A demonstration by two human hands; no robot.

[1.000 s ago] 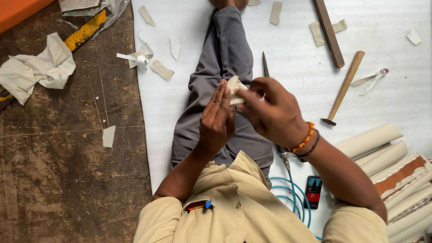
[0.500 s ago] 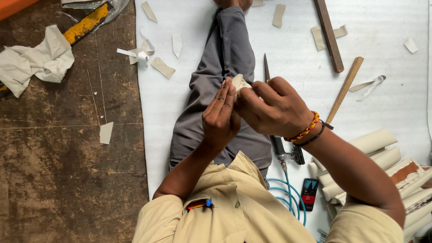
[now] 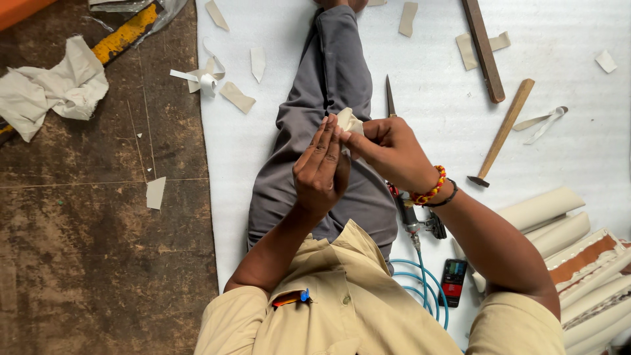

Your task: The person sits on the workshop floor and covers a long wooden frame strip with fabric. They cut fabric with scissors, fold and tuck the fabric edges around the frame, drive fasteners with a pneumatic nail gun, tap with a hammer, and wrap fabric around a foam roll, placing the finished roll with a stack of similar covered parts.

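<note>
Two hands, left hand (image 3: pixel 320 172), right hand (image 3: pixel 388 150), pinch one cream strip (image 3: pixel 348 121).

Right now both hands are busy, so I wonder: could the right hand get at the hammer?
Probably yes. The hammer lies on the white sheet, right of the right hand, with bare sheet between them. But that hand holds a pale piece with the left hand.

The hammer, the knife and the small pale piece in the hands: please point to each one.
hammer (image 3: pixel 503 130), head view, middle of its wooden handle.
knife (image 3: pixel 390 98), head view, its dark blade beside the grey trouser leg.
pale piece (image 3: pixel 346 119), head view, the top part above the fingertips.
</note>
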